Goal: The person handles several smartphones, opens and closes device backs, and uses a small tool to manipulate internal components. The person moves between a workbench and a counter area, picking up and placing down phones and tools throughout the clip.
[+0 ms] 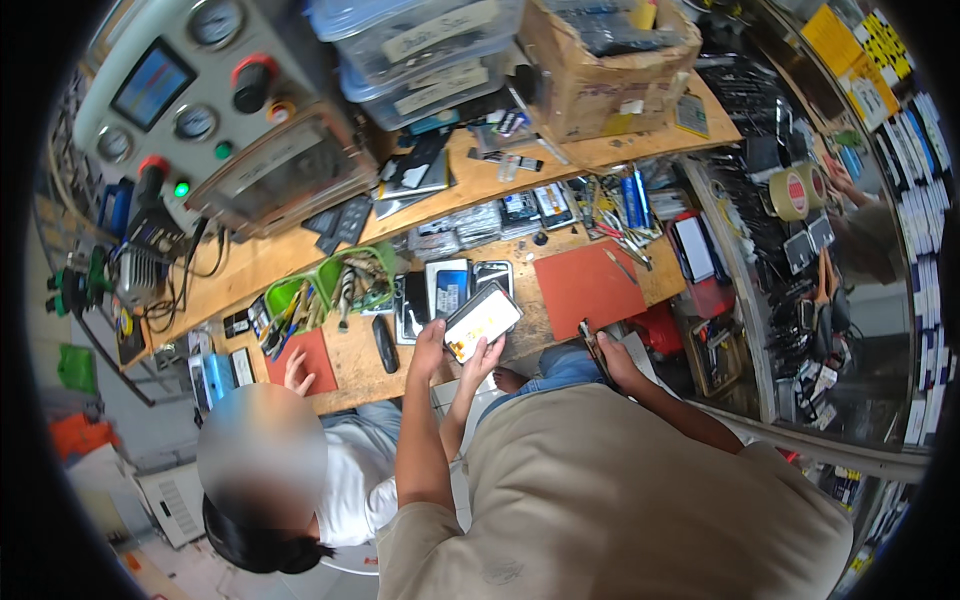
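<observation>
My left hand (428,346) grips a phone (482,322) with a bright white screen and yellow marks, held over the bench edge. A co-worker's hand (482,360) also touches the phone from below. My right hand (617,362) is closed on a slim dark object (594,340), too small to name, at the front edge of a red mat (587,280). Tweezers (618,267) lie on that mat. Beside the held phone are more phones (410,305) and a black handheld object (383,343).
A co-worker (335,470) in white sits at my left, one hand (298,372) by another red mat (318,350). Green tool trays (312,290), a gauge machine (200,130), a cardboard box (605,70), plastic bins (420,55) and a glass cabinet (850,270) surround the bench.
</observation>
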Tool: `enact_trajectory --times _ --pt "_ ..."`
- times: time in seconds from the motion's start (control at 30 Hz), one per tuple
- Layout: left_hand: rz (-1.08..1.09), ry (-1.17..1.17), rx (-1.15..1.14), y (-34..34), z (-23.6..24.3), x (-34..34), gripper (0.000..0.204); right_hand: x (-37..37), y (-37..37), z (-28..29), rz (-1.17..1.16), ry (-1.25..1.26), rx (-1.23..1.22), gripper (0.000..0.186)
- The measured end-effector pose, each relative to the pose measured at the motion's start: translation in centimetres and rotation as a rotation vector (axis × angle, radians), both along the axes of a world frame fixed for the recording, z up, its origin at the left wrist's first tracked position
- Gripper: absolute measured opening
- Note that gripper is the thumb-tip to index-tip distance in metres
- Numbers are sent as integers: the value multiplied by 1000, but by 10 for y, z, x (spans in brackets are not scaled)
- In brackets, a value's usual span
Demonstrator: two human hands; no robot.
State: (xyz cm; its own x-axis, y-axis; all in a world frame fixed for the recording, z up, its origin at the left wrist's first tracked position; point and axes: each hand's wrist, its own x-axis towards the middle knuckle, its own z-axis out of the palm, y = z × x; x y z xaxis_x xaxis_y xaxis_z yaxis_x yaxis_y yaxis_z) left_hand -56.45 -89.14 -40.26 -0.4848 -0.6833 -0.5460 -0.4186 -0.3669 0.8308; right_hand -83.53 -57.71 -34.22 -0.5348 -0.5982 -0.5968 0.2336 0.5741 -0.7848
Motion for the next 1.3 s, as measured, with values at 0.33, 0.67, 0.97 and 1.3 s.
enact_trajectory --times 0.33,0.67,0.97,1.3 --pt "218 94 -10 46 12 -135 36 -23 32 -2 -179 -5 109 58" --pt "560 178 242 85 -30 -131 36 -59 1 -10 -66 98 45 55" --pt "440 -174 -46 105 2 -103 23 -84 -42 -3 142 190 50 54" --pt "62 347 189 141 148 -67 36 9 -149 63 405 91 -214 37"
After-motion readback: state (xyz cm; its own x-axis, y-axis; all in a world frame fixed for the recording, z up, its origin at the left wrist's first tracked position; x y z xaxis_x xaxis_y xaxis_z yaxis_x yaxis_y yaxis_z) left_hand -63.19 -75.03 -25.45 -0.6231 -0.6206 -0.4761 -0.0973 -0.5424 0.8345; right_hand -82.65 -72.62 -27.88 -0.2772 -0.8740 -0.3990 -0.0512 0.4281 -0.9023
